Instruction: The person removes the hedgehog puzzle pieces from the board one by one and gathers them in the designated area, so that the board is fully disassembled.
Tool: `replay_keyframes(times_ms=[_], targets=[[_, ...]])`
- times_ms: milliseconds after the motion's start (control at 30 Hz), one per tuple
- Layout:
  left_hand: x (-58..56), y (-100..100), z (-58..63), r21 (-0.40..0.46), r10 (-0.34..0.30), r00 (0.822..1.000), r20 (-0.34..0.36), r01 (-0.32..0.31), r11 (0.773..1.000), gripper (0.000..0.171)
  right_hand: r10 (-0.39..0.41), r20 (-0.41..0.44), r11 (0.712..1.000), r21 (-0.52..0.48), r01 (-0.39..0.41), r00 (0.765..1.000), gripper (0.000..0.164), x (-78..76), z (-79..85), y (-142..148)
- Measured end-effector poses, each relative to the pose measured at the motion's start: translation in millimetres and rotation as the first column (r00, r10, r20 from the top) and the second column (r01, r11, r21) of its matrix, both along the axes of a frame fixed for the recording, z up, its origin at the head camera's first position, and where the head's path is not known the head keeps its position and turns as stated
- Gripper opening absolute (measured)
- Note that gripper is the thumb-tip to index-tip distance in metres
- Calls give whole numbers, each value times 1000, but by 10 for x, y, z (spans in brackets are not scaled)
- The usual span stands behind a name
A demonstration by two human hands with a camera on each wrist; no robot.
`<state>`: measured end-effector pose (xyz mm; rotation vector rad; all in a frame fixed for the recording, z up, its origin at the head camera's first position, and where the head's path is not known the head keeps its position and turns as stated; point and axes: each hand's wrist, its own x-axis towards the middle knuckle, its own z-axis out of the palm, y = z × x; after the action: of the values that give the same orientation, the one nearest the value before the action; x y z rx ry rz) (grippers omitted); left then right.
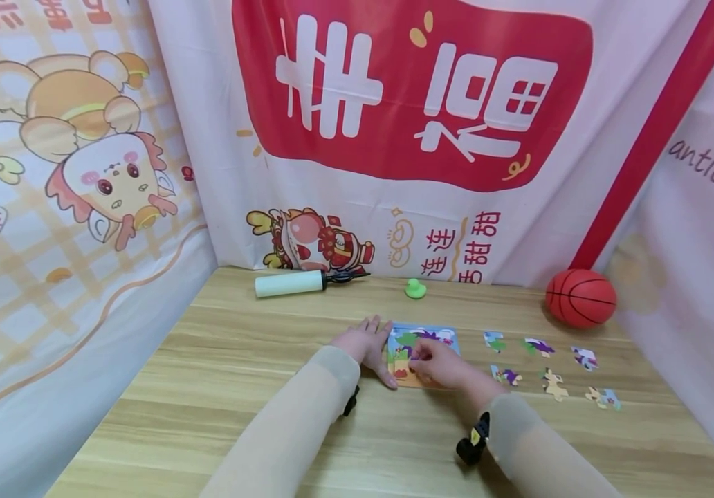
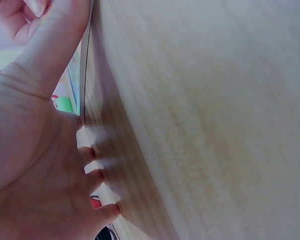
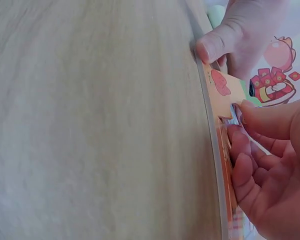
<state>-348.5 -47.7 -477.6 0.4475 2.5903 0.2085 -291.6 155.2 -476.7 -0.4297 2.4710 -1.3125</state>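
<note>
A colorful jigsaw puzzle board [image 1: 404,339] lies on the wooden table, partly covered by both hands. My left hand [image 1: 369,347] rests at its left edge with fingers spread, the thumb near the lower left corner. Over the board's lower middle, my right hand [image 1: 441,363] pinches a small puzzle piece [image 3: 234,115] between thumb and index finger, right at the board's surface. Most of that piece is hidden by the fingers. In the right wrist view, the left thumb [image 3: 217,46] presses the board's corner, beside a red printed figure [image 3: 220,82].
Loose puzzle pieces [image 1: 539,346] lie in two rows right of the board, among them a beige one [image 1: 554,384]. Along the back stand a white hand pump [image 1: 290,283], a green toy duck [image 1: 416,289] and a red basketball [image 1: 581,299]. Printed curtains [image 1: 419,200] enclose the table.
</note>
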Motion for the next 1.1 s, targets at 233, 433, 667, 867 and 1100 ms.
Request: replay_keyframes(times_ms=[233, 433, 667, 867, 1100], targets=[[110, 5, 165, 12, -1, 1000, -8, 1, 1000, 141, -29, 90, 990, -138, 41, 996, 9, -26, -10, 70], [147, 15, 226, 5, 8, 1000, -6, -8, 1000, 141, -118, 211, 949, -262, 173, 970, 12, -53, -21, 189], [110, 26, 101, 11, 15, 1000, -27, -15, 1000, 138, -162, 162, 932, -298, 205, 973, 15, 35, 252, 596], [179, 6, 218, 19, 13, 1000, -13, -13, 1000, 139, -206, 127, 954, -194, 228, 970, 23, 206, 561, 1012], [13, 19, 12, 12, 11, 1000, -12, -11, 1000, 146, -179, 120, 978, -86, 190, 976, 24, 443, 600, 1418]])
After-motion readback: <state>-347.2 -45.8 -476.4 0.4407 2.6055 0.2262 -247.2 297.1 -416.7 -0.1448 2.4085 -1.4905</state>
